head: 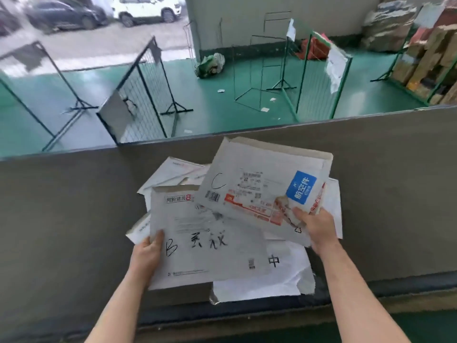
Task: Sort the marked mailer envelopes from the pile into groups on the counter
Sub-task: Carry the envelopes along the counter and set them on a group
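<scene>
The left hand [146, 256] pinches the left edge of the envelope marked B [197, 246], thumb on top beside the inked letter and fingers hidden under the paper. That mailer lies flat on top of the pile [259, 283], stretching away to the right of this hand.

Further right, the right hand [315, 227] pinches the lower right corner of the envelope marked C [259, 179], thumb on its face just below a blue sticker. This mailer is tilted, its far edge lifted up and away from the hand, and its lower edge overlaps the B mailer.

More white mailers fan out beneath both, behind the left hand and to the right of the right hand.

The grey desk [61, 206] on either side of the hands shows no separate groups, so the sorting looks barely begun: two letters are read and in hand, neither yet placed, and the rest of the pile is still to go through.
</scene>
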Tool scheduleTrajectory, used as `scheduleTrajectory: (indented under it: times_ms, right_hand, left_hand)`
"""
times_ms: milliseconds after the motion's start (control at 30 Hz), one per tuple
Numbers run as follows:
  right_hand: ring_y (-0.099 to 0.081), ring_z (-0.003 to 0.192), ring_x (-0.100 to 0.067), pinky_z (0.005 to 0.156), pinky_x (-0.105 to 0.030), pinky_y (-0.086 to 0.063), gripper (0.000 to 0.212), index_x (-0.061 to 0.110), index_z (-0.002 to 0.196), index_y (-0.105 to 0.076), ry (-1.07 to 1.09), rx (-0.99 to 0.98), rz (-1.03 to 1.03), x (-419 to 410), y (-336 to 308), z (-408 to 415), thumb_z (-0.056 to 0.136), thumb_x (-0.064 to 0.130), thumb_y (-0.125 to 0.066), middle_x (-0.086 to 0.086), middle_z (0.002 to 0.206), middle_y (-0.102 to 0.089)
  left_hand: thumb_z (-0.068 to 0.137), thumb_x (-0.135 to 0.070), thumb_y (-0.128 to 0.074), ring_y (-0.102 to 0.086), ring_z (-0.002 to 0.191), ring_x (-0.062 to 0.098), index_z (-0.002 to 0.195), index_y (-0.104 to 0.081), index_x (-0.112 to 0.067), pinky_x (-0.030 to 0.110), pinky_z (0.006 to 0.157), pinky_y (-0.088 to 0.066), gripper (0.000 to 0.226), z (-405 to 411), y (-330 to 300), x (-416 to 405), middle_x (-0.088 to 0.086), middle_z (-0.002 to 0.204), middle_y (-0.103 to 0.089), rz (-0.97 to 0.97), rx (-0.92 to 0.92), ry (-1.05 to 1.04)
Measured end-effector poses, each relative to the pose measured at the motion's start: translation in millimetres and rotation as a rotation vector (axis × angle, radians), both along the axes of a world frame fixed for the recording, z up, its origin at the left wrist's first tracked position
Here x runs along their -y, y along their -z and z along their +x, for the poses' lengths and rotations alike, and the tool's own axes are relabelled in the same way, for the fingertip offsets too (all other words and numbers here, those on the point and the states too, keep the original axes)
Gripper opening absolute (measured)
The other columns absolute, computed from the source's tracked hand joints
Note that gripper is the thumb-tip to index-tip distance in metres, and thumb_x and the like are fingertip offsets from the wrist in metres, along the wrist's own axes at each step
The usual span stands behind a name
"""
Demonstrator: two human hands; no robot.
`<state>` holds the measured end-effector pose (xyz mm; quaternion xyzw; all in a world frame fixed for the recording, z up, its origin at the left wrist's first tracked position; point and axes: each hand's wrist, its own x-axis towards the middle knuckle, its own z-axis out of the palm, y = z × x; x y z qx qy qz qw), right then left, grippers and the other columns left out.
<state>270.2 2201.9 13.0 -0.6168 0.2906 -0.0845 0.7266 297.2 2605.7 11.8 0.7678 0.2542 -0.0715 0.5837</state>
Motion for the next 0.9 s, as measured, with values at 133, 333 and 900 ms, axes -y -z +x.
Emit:
scheduleTrajectory:
  times_ms: [133,333,900]
  right_hand:
    - [-0.074,0.103,-0.031,0.090,-0.049,-0.060,0.023,0.014,0.109,-0.075,-0.149,0.017,0.037,-29.7,1.9,59.8,0.089,0.002,-0.075,-0.007,0.107,-0.078]
    - [-0.064,0.116,-0.024,0.104,-0.042,-0.052,0.061,0.006,0.135,-0.054,-0.171,-0.173,-0.061,-66.2,25.2,132.4,0.085,0.025,-0.083,-0.005,0.130,-0.064]
    - [-0.064,0.108,-0.031,0.100,-0.053,-0.053,0.048,0.008,0.130,-0.059,-0.866,-0.354,0.095,-263.5,61.3,50.1,0.102,0.046,-0.057,-0.011,0.118,-0.066]
  left_hand:
    - [0.101,-0.035,-0.062,-0.072,0.087,0.027,0.090,-0.073,-0.013,0.038,0.076,-0.057,0.028,-44.9,5.6,-26.3,0.002,0.088,-0.077,0.080,-0.038,-0.132]
    - [0.104,-0.030,-0.058,-0.073,0.072,0.022,0.091,-0.071,-0.008,0.028,0.059,-0.053,0.028,-100.0,1.8,-46.0,0.001,0.077,-0.077,0.130,-0.091,-0.216]
    - [0.103,-0.040,-0.057,-0.073,0.091,0.024,0.092,-0.072,-0.017,0.041,0.085,-0.058,0.029,-135.9,-38.8,-111.1,-0.003,0.090,-0.078,0.221,0.024,-0.559]
